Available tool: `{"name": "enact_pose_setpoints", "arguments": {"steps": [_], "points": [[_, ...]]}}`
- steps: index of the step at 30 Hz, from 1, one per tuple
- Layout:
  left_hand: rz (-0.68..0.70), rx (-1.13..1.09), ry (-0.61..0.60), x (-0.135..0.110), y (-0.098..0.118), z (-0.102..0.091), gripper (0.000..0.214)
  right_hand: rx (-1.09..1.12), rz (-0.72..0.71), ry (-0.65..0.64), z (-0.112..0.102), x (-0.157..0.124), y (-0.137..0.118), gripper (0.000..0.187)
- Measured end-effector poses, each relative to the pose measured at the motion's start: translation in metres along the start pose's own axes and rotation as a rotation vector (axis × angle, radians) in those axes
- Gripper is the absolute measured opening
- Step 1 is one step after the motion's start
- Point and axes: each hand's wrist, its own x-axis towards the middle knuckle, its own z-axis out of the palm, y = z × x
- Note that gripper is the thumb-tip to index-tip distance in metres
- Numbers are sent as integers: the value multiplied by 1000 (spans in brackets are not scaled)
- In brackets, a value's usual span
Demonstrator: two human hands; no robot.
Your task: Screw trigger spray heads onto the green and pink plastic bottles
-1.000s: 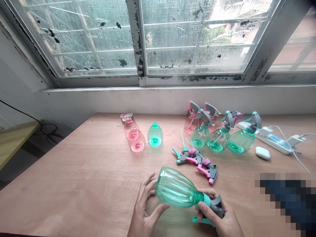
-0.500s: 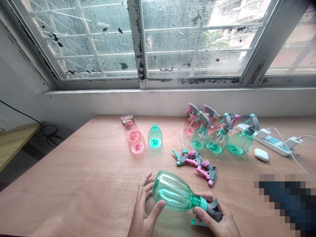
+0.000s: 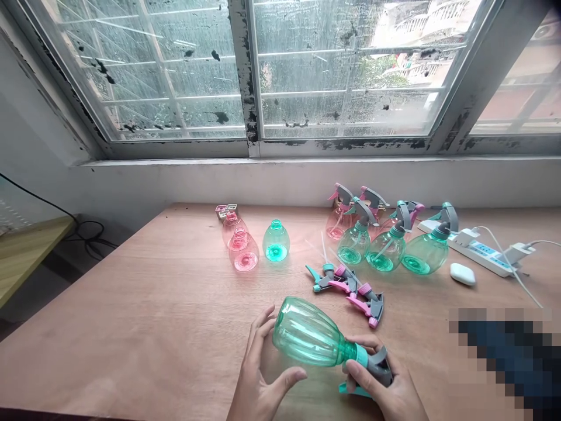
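A green spray bottle lies tilted above the near part of the table, its base to the left and its grey-and-teal spray head to the right. My right hand grips it at the collar and head, with the teal trigger showing below. Around the base end, my left hand is spread wide, thumb apart from the bottle; whether the fingertips behind touch it cannot be told. Beyond lie several loose pink, teal and grey spray heads with thin tubes.
Two pink bottles without heads and a green one stand at the back left. Several assembled spray bottles stand at the back right, near a white power strip and a white case. A blurred dark patch covers the right.
My left thumb has come away from the bottle, opening the hand wider. The bottle's base end has risen slightly, still held by my right hand.
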Motion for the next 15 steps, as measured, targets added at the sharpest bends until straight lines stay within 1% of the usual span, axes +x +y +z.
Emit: {"name": "enact_pose_setpoints", "arguments": {"steps": [2, 6, 9, 15], "points": [[-4, -23, 22, -1, 1, 1, 66, -16, -12, 18, 3, -2, -1, 51], [-32, 1, -2, 1, 4, 1, 55, -17, -40, 48, 6, -4, -1, 48], [-36, 25, -9, 3, 4, -1, 51, -9, -36, 51, 6, -5, 0, 47], [-38, 37, -26, 5, 1, -3, 56, 16, -44, 47, 6, -4, -2, 47]]}}
